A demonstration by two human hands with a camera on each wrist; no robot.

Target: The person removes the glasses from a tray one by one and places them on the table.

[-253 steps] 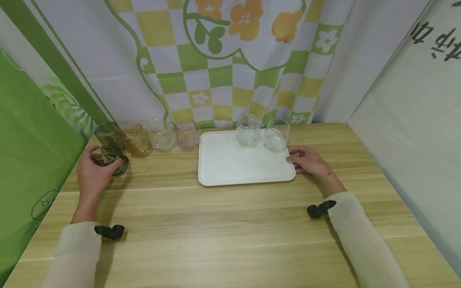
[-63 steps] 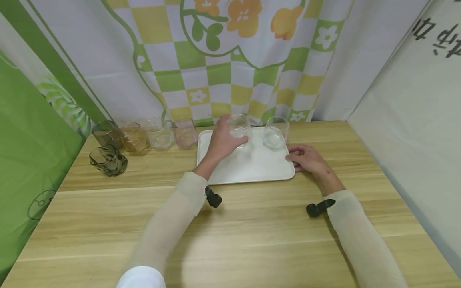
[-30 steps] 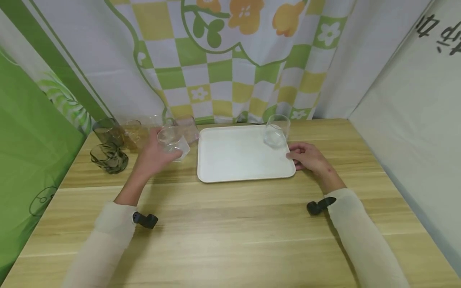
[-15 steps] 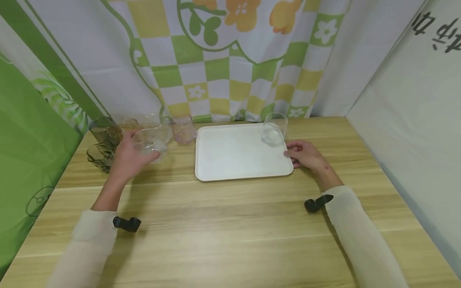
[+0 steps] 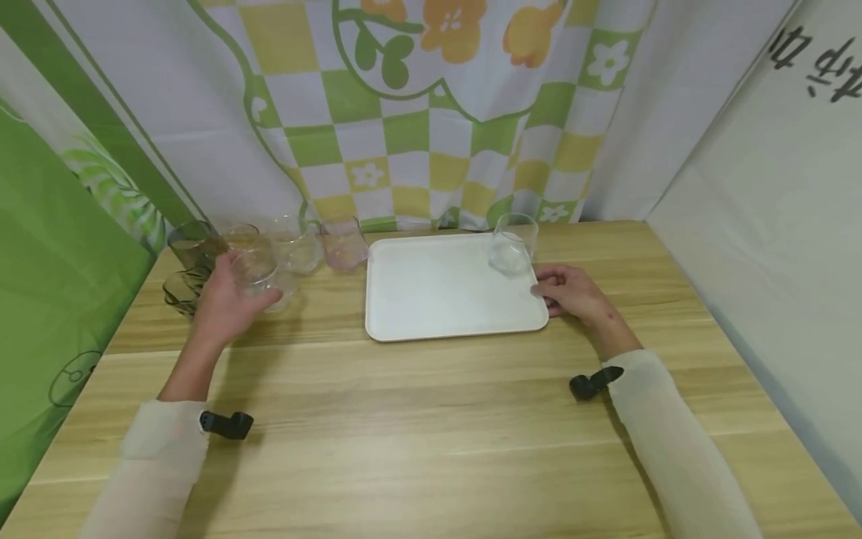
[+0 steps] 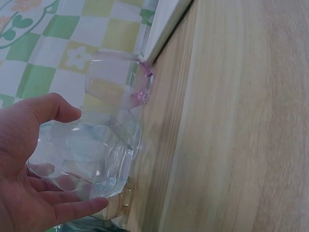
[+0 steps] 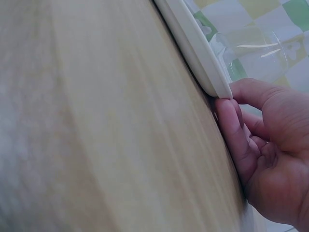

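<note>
My left hand grips a clear drinking glass with a faceted base, in front of the row of glasses at the left. In the left wrist view, the thumb lies on one side of this glass and the fingers wrap the other. On the right, my other hand pinches the right rim of a white tray. The right wrist view shows thumb above and fingers below the tray's edge. One clear glass stands on the tray's back right corner.
Along the back left stand a pink-tinted glass, another clear glass, an amber glass and a smoky grey glass. A wavy dark glass stands nearer, partly behind my left hand. A checked curtain hangs behind the table.
My left hand let go of the wavy dark glass, took a clear glass off the tray and carried it left, in front of the row. The right hand stays at the tray's rim.
</note>
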